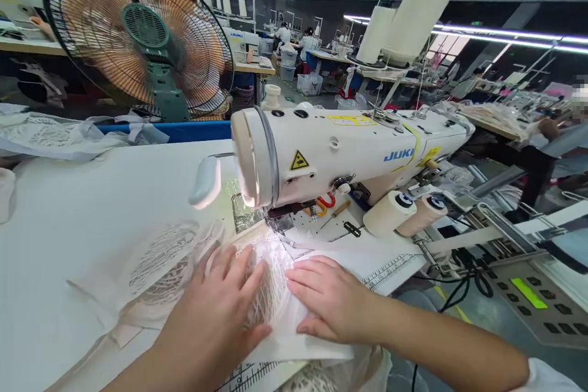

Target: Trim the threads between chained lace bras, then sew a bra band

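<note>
Fingers of both hands lie flat and spread, gripping nothing, pressing white lace fabric [271, 294] on the table [68, 245]. Sewing machine [340, 153] stands at 12 o'clock of them. Left hand [220, 312] sits at 9 o'clock of right hand [328, 297].

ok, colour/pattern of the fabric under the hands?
White fabric with an openwork lace pattern, pressed flat by left hand and right hand; head view.

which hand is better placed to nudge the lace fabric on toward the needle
Probably the left hand: it lies flat on the white lace fabric, its fingers pointing at the white sewing machine's needle area. The right hand rests at the fabric's right edge, fingers pointing sideways.
</note>
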Tool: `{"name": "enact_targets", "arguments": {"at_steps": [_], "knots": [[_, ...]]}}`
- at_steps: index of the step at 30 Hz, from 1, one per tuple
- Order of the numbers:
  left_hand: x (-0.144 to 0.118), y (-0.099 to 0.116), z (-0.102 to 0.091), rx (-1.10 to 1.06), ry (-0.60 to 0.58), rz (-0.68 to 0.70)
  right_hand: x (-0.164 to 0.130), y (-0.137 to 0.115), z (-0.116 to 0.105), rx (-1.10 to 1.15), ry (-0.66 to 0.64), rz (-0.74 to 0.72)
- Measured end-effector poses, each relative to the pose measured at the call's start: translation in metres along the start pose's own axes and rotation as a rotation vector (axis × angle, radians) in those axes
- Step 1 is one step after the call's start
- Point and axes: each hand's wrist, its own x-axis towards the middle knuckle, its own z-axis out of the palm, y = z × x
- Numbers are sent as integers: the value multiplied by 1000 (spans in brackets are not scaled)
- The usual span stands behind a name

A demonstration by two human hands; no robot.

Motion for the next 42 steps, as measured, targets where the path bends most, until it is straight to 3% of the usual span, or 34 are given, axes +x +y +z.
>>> {"name": "enact_targets", "arguments": {"at_steps": [3, 6, 9, 13, 22, 29, 35, 42], "knots": [[-15, -19, 17, 37, -15, 50, -1, 1, 3, 24, -19, 33], [-13, -45, 26, 18, -46, 159, 1, -1, 4, 35, -11, 72], [-3, -62, 25, -1, -57, 251, 4, -4, 3, 40, -7, 109], [3, -70, 21, -15, -78, 277, 8, -7, 4, 54, -6, 146], [8, -64, 5, 29, -115, 300, 7, -10, 5, 80, 14, 189], [21, -44, -1, 88, 41, 414, 7, -10, 4, 89, 20, 189], [34, -32, 9, 104, -102, 400, 10, -10, 4, 86, 19, 191], [37, -30, 6, 74, -151, 371, 13, -10, 3, 87, 22, 192]]}}
